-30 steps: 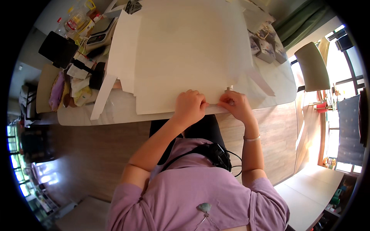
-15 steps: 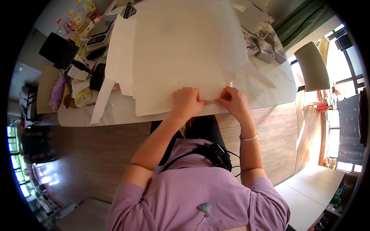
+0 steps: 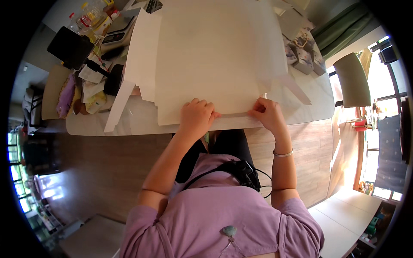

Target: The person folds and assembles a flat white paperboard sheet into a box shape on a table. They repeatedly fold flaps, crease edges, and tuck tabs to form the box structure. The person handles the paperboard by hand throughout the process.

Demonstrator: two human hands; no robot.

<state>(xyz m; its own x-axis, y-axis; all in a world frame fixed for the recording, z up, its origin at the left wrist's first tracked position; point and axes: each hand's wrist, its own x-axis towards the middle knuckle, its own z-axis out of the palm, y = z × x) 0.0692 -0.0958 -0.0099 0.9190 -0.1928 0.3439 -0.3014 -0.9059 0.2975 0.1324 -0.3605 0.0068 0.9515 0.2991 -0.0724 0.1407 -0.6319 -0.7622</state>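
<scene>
clutter [image 3: 92, 81] left, chair [image 3: 352, 79] right, hands on paper [image 3: 215, 60]

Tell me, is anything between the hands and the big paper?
No. Both the left hand and right hand already press directly on the large cream paper sheet at its near edge.

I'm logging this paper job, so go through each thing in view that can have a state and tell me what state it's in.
Large cream paper sheet: flat on table, near edge folded into a narrow strip.
Left hand: pressing flat on the fold.
Right hand: pinching the strip's end.
Black tablet: screen dark.
Grey chair: unoccupied.
Kitchen scale: nothing on it.
</scene>
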